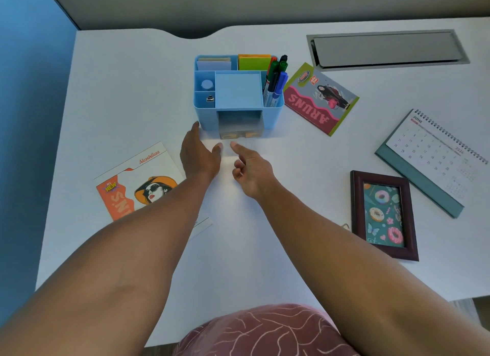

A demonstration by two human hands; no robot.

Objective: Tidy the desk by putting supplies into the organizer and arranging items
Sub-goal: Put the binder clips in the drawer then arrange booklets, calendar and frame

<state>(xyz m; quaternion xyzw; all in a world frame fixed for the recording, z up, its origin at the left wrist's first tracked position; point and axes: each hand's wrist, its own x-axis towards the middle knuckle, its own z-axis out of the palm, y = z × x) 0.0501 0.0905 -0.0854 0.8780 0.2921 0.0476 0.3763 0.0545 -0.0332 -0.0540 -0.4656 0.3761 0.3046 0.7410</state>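
Note:
A blue desk organizer (pixel 238 93) stands mid-desk, holding several markers (pixel 275 79), green and orange sticky notes (pixel 254 61), a small clip (pixel 210 98) and a round blue item (pixel 207 84). Its clear drawer (pixel 240 131) sits at the front bottom. My left hand (pixel 199 154) reaches with straight fingers to the organizer's front left corner, holding nothing. My right hand (pixel 251 170) hovers just in front of the drawer, index finger extended, other fingers loosely curled, empty.
An orange-and-white flyer (pixel 138 180) lies under my left forearm. A pink flyer (pixel 320 98) lies right of the organizer. A dark picture frame (pixel 383 215) and a desk calendar (pixel 434 156) sit at the right. A grey cable hatch (pixel 384 49) is at the back.

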